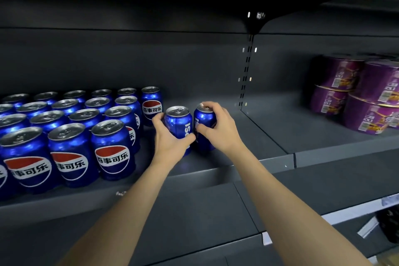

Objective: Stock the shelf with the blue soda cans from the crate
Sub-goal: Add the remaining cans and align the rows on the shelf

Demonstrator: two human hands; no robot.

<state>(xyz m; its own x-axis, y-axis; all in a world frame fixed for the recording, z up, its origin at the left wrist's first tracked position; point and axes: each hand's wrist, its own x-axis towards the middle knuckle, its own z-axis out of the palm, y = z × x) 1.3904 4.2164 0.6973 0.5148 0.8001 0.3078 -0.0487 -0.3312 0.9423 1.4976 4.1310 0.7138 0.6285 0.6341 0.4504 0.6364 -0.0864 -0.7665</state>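
Two blue soda cans stand upright side by side on the dark grey shelf (254,136). My left hand (170,136) wraps around the left can (180,124) from its left and front. My right hand (218,127) grips the right can (204,121), with fingers over its rim and side. Both cans sit just right of a block of several rows of blue cans (71,129) with red, white and blue logos facing out. The crate is out of view.
Bare shelf surface stretches to the right of the two held cans, up to the slotted upright (246,71). Stacked purple round containers (367,93) fill the neighbouring bay at the right. Another shelf board hangs overhead, and a lower shelf runs below my forearms.
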